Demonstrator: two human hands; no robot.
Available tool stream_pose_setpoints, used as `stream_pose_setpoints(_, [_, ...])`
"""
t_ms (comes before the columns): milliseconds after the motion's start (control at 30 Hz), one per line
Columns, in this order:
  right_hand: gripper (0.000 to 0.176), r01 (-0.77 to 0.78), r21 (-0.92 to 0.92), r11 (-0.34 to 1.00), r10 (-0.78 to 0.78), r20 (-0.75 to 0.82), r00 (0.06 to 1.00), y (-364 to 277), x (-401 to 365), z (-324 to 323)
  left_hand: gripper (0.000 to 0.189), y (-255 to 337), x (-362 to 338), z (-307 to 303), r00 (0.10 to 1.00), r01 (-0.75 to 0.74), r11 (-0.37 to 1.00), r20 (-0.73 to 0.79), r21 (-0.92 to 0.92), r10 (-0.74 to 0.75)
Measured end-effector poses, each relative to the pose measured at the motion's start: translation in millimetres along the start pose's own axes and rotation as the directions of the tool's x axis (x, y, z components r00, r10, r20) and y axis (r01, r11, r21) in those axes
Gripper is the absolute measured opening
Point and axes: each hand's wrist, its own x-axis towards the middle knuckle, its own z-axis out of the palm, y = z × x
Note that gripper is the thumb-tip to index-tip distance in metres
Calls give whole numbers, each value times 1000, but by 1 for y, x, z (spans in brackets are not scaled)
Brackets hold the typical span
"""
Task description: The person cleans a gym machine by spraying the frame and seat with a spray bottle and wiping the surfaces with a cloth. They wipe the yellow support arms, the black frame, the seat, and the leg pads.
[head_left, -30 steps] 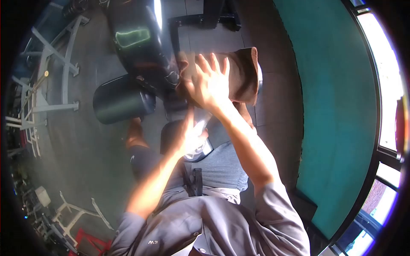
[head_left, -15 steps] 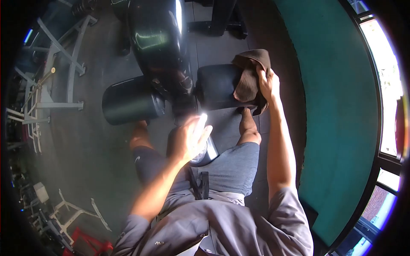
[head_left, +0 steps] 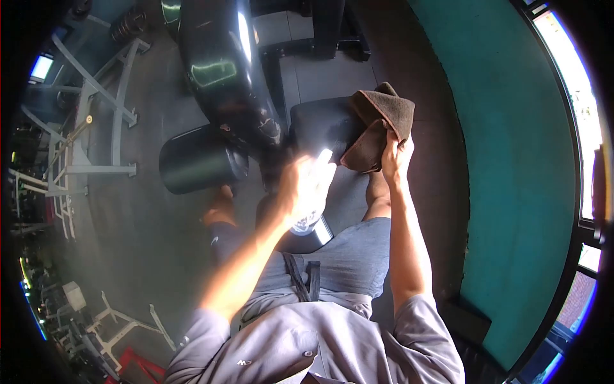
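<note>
My left hand (head_left: 306,191) is wrapped round a clear bottle (head_left: 308,224) with a white nozzle, which points up towards the padded roller on the right. Bright sunlight washes out part of the fingers. A folded brown cloth (head_left: 384,121) is pinched in my right hand (head_left: 397,157), against the outer end of the black right roller (head_left: 323,125). The matching left roller (head_left: 201,160) sits across the dark machine column (head_left: 227,70), with nothing touching it.
My legs straddle a black seat (head_left: 307,240) below the rollers. Pale metal racks (head_left: 121,109) stand at the left. A teal strip (head_left: 511,179) runs along the right beside windows. A white frame (head_left: 128,320) and red equipment lie at the lower left.
My left hand has moved up and right with the bottle, nearer the right roller. The cloth in my right hand has shifted and folded differently. The view has turned slightly.
</note>
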Motion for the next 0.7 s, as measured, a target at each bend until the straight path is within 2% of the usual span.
stream_pose_setpoints(33, [34,-40,-65,997,41,4,999,-3,-2,0,33,7,-3,-3,999,22,1000,-24,4,-22])
stream_pose_setpoints(67, [35,25,-163,986,-31,-31,999,-18,-5,4,35,8,-9,-3,986,76,997,-151,10,-73])
stream_pose_setpoints(100, [37,82,-263,961,-101,-58,993,-33,-13,13,37,-1,-23,1,981,130,988,-136,-78,-140])
stream_pose_setpoints(133, [42,204,-483,852,-238,-9,971,-33,-25,21,39,-11,-38,5,971,185,969,-120,-165,-206])
stream_pose_setpoints(167, [48,312,-665,678,-354,76,932,-33,-35,31,41,-21,-53,9,957,238,939,-104,-249,-270])
stream_pose_setpoints(200, [53,369,-644,671,-331,185,925,-44,-44,43,44,-38,-71,18,939,327,865,28,-381,-343])
stream_pose_setpoints(233, [59,420,-619,664,-307,287,907,-58,-48,56,50,-48,-76,22,941,335,862,91,-380,-326])
stream_pose_setpoints(300, [70,586,-379,716,-353,528,772,-82,-46,77,63,-55,-75,22,964,259,924,140,-281,-228])
stream_pose_setpoints(367, [74,652,-342,677,-345,635,691,-86,-25,87,73,-51,-71,13,967,226,943,172,-243,-187])
stream_pose_setpoints(400, [72,670,-365,646,-368,620,693,-83,-8,81,77,-49,-68,7,967,214,951,188,-222,-174])
stream_pose_setpoints(433, [59,666,-393,634,-401,569,718,-73,10,78,82,-54,-72,11,969,210,958,172,-196,-177])
stream_pose_setpoints(467, [43,614,-496,614,-408,466,785,-62,26,73,86,-53,-73,12,973,197,962,154,-187,-170])
stream_pose_setpoints(500, [34,510,-628,587,-261,450,854,-58,44,67,89,-51,-74,12,977,185,966,136,-179,-162])
stream_pose_setpoints(533, [36,418,-682,600,-168,404,899,-57,62,61,91,-46,-69,11,984,156,971,118,-184,-136])
stream_pose_setpoints(567, [40,253,-800,544,119,372,921,-55,76,65,91,-39,-64,8,979,183,948,135,-259,-153])
stream_pose_setpoints(600, [43,286,-819,497,49,356,933,-49,73,72,92,-32,-59,5,974,211,920,151,-331,-169])
stream_pose_setpoints(667, [45,380,-841,385,-119,363,924,-61,54,93,89,-36,-65,12,978,198,925,125,-323,-165])
stream_pose_setpoints(700, [49,360,-793,491,13,420,907,-70,45,98,88,-41,-70,18,976,211,928,124,-307,-181])
